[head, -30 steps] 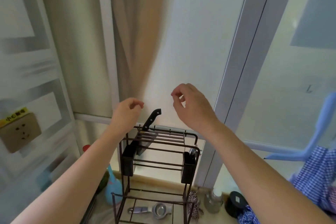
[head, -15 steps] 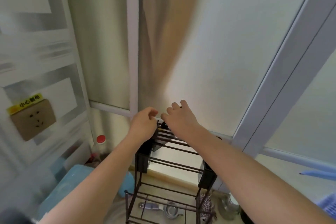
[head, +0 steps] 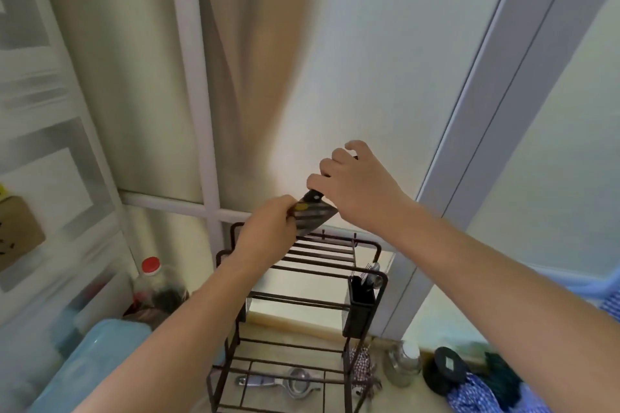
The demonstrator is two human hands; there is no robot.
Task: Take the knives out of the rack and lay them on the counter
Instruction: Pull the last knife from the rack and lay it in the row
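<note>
1. Left hand (head: pixel 268 231), at frame centre, pinches the blade of the knife (head: pixel 313 216).
2. Knife sits above the rack (head: pixel 302 278), lifted clear of its top bars.
3. Right hand (head: pixel 355 188), right of centre, is closed around the knife's black handle.

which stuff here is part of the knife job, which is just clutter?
Job: knife, lifted above the rack; right hand on its handle, left hand at the blade.

Clutter: red-capped bottle, squeezer, glass jar, black lid, blue tub, checked cloth, utensil cup.
</note>
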